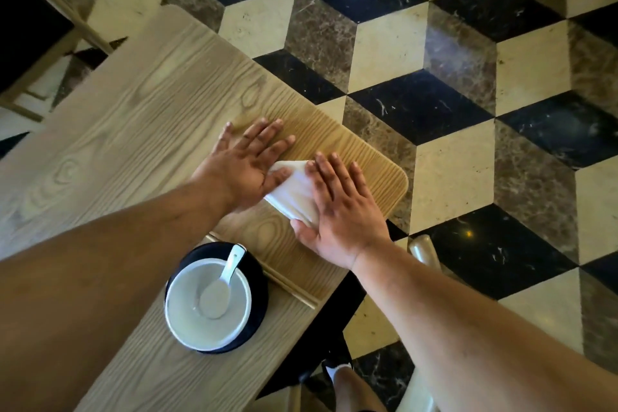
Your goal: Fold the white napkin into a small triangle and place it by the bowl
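The white napkin (291, 193) lies folded on the wooden table (133, 117), near its right corner. My left hand (245, 164) rests flat on the napkin's left part, fingers spread. My right hand (344, 211) presses flat on its right part, covering much of it. Only a strip of white cloth shows between the two hands. The white bowl (208, 303) stands on a black plate (257, 304) closer to me, with a white spoon (222, 281) inside it.
A pair of wooden chopsticks (287, 288) lies to the right of the plate. The table's rounded corner (403, 177) and right edge are close to my right hand. Chairs stand at the far left (40, 30) and below the table. The floor is checkered tile.
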A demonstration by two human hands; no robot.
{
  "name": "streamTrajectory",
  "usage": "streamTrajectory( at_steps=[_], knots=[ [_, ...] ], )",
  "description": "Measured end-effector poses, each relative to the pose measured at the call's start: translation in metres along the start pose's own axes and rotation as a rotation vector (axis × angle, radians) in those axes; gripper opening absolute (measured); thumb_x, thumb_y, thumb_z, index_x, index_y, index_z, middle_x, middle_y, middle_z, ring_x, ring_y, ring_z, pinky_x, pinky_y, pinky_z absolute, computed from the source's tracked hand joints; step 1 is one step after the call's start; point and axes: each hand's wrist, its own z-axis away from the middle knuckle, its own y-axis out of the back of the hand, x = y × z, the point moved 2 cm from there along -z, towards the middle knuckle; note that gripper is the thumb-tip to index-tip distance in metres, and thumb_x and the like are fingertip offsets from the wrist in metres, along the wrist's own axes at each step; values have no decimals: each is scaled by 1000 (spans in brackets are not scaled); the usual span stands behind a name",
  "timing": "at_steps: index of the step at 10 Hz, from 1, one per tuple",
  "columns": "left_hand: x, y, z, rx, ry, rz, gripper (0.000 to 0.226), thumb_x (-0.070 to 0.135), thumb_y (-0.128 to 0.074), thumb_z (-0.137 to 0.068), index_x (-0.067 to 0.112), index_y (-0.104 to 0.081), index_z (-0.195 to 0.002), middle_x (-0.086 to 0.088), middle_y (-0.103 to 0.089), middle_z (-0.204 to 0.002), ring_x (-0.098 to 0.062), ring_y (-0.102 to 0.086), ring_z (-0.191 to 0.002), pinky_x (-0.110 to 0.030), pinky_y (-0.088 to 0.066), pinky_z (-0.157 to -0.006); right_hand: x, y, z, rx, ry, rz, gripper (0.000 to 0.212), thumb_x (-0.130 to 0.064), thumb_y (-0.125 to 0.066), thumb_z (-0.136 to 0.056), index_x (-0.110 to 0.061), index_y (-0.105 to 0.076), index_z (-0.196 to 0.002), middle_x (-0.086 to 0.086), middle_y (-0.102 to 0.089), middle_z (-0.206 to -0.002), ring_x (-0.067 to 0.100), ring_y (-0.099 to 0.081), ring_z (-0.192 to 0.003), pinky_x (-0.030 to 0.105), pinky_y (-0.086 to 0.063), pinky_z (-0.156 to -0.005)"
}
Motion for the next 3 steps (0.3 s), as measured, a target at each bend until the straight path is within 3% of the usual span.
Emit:
streamTrajectory(
  at_steps=[1,2,3],
  knots=[
    [4,26,16,-109,108,-144,76,77,-8,-96,44,2,-164,6,1,-177,-20,5,-163,-65,13,-123,-10,25,-3,-167,-42,-11,98,-74,-28,-98,-12,1,-168,9,10,-177,27,13,-163,49,4,-132],
    [6,60,50,-61,278,179,81,79,-24,-96,36,-21,-164,2,-22,-174,-21,-15,-161,-60,-6,-129,-18,72,-11,-273,-163,-180,93,-80,-19,-97,-23,-2,-169,0,5,-178,23,11,-163,48,2,-132],
    [6,91,98,34,335,401,95,89,-14,-85,35,-31,-161,2,-32,-171,-21,-25,-158,-53,-16,-129,-38,123,-3,-196,-119,-209,96,-87,-8,-89,-34,2,-168,-3,3,-178,24,10,-163,49,-1,-133]
  ],
)
